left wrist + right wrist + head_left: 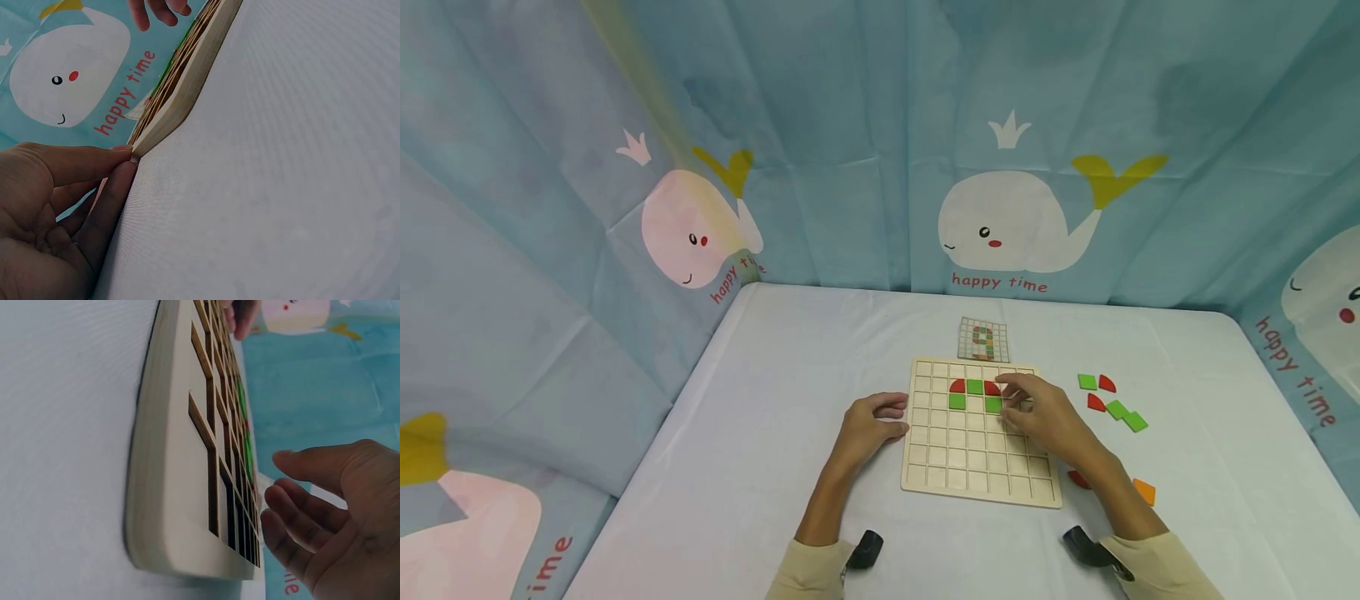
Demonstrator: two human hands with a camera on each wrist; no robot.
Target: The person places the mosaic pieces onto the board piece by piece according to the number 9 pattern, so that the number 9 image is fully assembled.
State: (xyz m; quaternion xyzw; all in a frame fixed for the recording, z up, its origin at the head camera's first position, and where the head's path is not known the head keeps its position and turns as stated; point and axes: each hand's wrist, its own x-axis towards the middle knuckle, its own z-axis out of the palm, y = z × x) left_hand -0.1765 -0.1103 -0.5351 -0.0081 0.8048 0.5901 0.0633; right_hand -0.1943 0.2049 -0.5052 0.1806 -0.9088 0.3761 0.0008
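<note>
A pale wooden grid board [957,458] lies on the white table. In its upper rows sit two red quarter-circle pieces [957,386], with a green square [974,387] between them, and two more green squares [957,402] below. My left hand [868,425] touches the board's left edge with its thumb and fingertips. In the left wrist view, these fingertips meet the edge near a corner. Over the board's upper right part, my right hand [1037,410] has thumb and fingers apart beside the right-hand red and green pieces. The right wrist view shows no piece between its fingers [294,512].
A small printed pattern card [983,339] stands behind the board. Loose green squares [1087,382] and red quarter-circles [1107,383] lie to the right. Nearer, an orange piece [1145,492] and a red piece [1078,479] are partly covered by the right forearm. Whale-print curtains surround the table.
</note>
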